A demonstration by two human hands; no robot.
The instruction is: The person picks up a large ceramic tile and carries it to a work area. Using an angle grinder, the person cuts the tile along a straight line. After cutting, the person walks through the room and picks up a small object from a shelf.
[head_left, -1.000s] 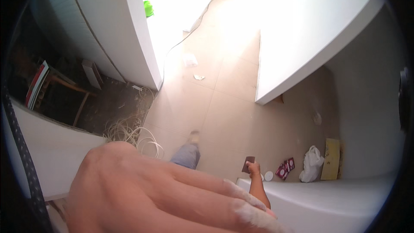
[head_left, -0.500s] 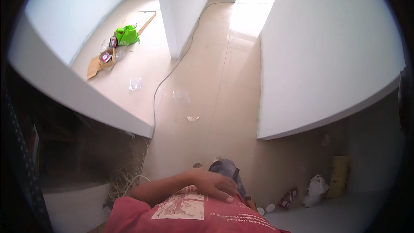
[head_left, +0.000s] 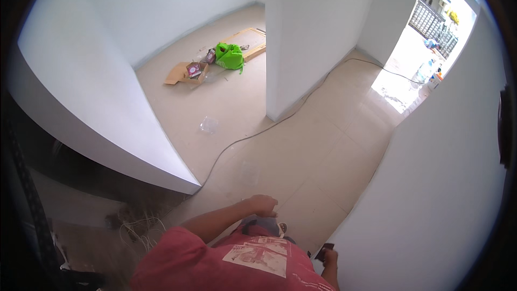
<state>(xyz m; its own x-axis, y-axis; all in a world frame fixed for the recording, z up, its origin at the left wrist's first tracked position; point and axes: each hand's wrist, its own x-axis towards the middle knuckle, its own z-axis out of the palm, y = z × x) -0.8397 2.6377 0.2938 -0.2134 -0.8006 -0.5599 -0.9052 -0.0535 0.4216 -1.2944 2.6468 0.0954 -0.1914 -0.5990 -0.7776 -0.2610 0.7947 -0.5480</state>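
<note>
My left hand (head_left: pixel 263 205) hangs in front of my red shirt (head_left: pixel 256 258), above the tiled floor. Its fingers are loosely bent, with a gap between thumb and fingers, and I see nothing in it. Low on the right, beside the white wall, my right hand (head_left: pixel 330 258) is closed round a small dark flat-sided object (head_left: pixel 323 251). My fingers cover part of that object, and its kind does not show. Below my left hand, part of my sandalled foot (head_left: pixel 283 228) shows.
A grey cable (head_left: pixel 253 136) runs along the floor past a wall corner (head_left: pixel 272 102) toward the bright doorway (head_left: pixel 404 83). Left of it lie clear plastic (head_left: pixel 209 124), an opened carton (head_left: pixel 202 77) with small boxes, and a green bag (head_left: pixel 230 57). Pale tangled cords (head_left: pixel 142 231) lie lower left.
My view has swung right, bringing the doorway and outdoor fence further in. My left hand has left my shirt front and moved forward. My right hand with the dark object now shows more plainly.
</note>
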